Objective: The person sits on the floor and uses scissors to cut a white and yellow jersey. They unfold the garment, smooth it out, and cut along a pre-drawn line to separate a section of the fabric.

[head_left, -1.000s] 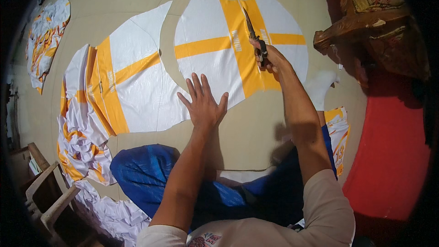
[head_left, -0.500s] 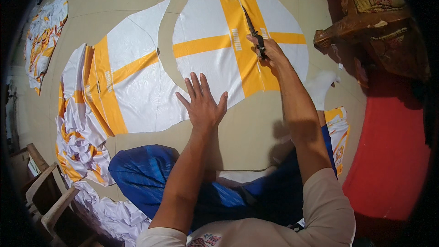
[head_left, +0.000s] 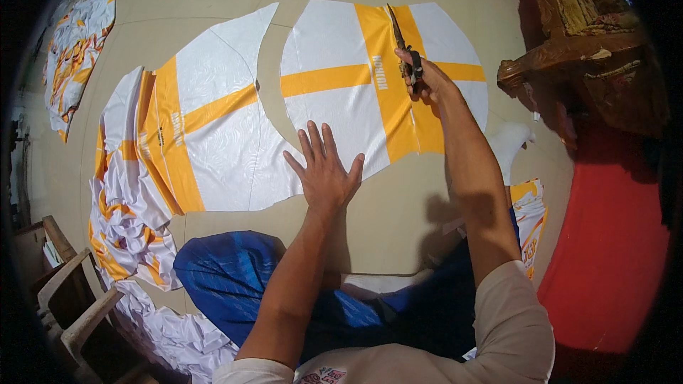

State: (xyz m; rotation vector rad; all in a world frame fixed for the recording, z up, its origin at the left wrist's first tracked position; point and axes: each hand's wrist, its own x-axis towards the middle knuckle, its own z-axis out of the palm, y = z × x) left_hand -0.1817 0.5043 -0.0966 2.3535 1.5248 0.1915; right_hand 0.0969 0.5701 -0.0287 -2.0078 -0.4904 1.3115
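Note:
A white fabric piece with crossing yellow bands lies flat on the tiled floor in front of me. My right hand grips a pair of dark scissors, whose blades point away from me along the yellow middle band. My left hand is spread flat, with its fingers apart, on the near left corner of that fabric. Close by on the left lies another white fabric piece with the same yellow bands, its left side folded and bunched.
Crumpled white and yellow cloth is heaped at left, with another cloth pile farther off. At the lower left stands a wooden chair frame. Carved wooden furniture occupies the upper right, above a red mat.
The whole view has shifted slightly, carrying the fabric a little right and down. My right hand stays on the scissors along the middle band; my left hand remains flat on the cloth.

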